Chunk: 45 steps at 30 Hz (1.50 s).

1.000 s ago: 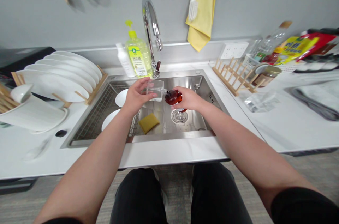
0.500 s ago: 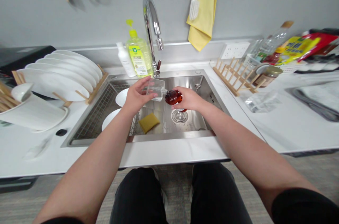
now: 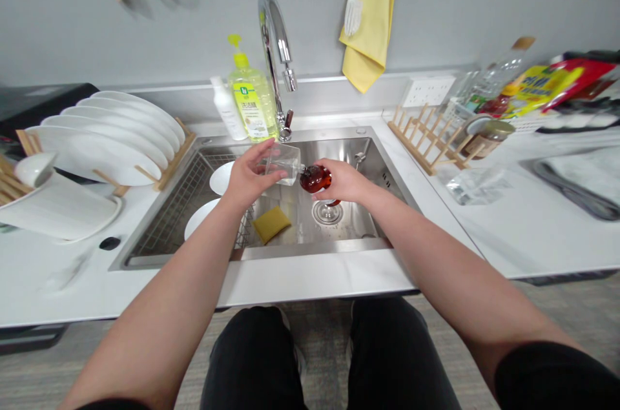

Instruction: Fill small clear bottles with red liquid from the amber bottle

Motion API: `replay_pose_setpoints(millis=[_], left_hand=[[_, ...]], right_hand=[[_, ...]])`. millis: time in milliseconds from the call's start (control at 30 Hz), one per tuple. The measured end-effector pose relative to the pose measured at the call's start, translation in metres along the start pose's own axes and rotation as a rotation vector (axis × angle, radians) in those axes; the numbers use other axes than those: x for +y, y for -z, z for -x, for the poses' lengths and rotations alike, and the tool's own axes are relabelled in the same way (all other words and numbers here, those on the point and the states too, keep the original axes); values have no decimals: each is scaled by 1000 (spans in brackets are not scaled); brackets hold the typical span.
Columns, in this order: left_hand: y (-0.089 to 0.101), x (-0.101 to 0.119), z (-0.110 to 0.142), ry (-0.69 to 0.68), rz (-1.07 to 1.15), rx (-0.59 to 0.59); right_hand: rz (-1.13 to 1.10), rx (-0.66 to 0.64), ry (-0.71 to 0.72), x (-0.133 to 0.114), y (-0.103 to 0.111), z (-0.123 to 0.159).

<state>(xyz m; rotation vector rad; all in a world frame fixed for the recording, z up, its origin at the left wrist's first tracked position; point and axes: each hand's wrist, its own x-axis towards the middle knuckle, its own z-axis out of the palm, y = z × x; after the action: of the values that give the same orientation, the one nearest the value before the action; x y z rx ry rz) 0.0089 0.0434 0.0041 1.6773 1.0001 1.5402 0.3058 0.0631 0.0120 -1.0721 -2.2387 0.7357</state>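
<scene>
Head view shows the left hand (image 3: 249,176) closed around a clear container (image 3: 289,162) and the right hand (image 3: 343,180) around a tilted dark-red bottle (image 3: 314,179), its neck at this container, above the sink (image 3: 310,248).

Can't see part of the dark-red bottle (image 3: 314,179), covered by the right grip (image 3: 341,179), nor the right sides of two plates (image 3: 221,179) behind the left arm (image 3: 198,274). Can't read blurred print on the packet (image 3: 542,86). Can't follow the yellow cloth (image 3: 371,35) past the top edge.
</scene>
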Motion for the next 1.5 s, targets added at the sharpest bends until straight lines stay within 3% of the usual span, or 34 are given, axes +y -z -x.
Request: replay_pose_setpoints(millis=[1500], left_hand=[[-3,10,3,-47,-2,5]], right_hand=[[-55,-24,-9,-2,-1,1]])
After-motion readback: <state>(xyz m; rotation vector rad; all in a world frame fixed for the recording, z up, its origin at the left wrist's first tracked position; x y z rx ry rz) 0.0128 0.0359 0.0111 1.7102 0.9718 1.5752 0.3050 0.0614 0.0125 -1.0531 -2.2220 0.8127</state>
